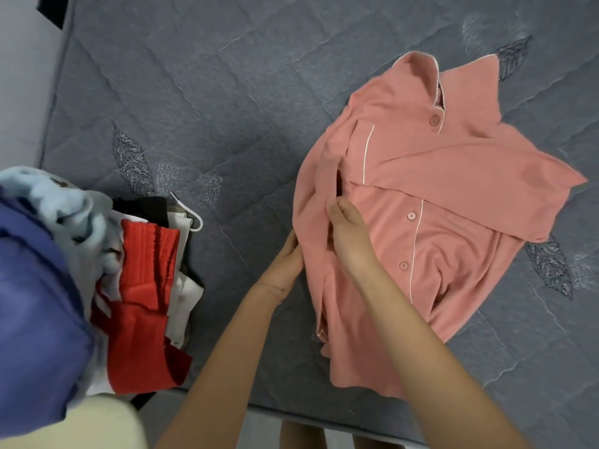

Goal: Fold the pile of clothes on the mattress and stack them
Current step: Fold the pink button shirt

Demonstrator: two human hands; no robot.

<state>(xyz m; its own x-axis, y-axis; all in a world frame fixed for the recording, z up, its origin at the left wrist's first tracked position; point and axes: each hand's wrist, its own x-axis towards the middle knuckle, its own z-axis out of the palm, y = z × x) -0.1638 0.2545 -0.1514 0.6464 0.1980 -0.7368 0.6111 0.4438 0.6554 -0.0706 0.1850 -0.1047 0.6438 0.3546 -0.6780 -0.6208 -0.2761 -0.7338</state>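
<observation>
Covering nearly the whole view, grey quilted mattress (pixel 227 92) with leaf stitching, near edge at bottom of frame. Pink shirt (pixel 453 228) lies on it right of centre, front up, collar at the far end, hem toward the person; white piping along the placket. One sleeve is laid diagonally across the chest, its cuff end reaching out to the right. The shirt's left side is bunched and folded inward.

Pile of clothes (pixel 107 270) sits on the mattress's near-left corner, well apart from the shirt, unfolded: blue garment (pixel 32 303) closest to the camera, red garment (pixel 142 319) with white stripes, pale blue fleece (pixel 64 202) on top at back, white and dark pieces under. White hanger (pixel 191 218) pokes out at the pile's far right.

Right hand (pixel 348 234) on the shirt's left half, thumb and fingers pinching a fold of pink fabric. Left hand (pixel 287 264) just beside it, fingers fairly straight against the shirt's bunched left edge; thumb hidden, cannot tell if it grips. Thin bracelet (pixel 269 286) on the left wrist. Three pink buttons (pixel 411 216) visible down the front.
</observation>
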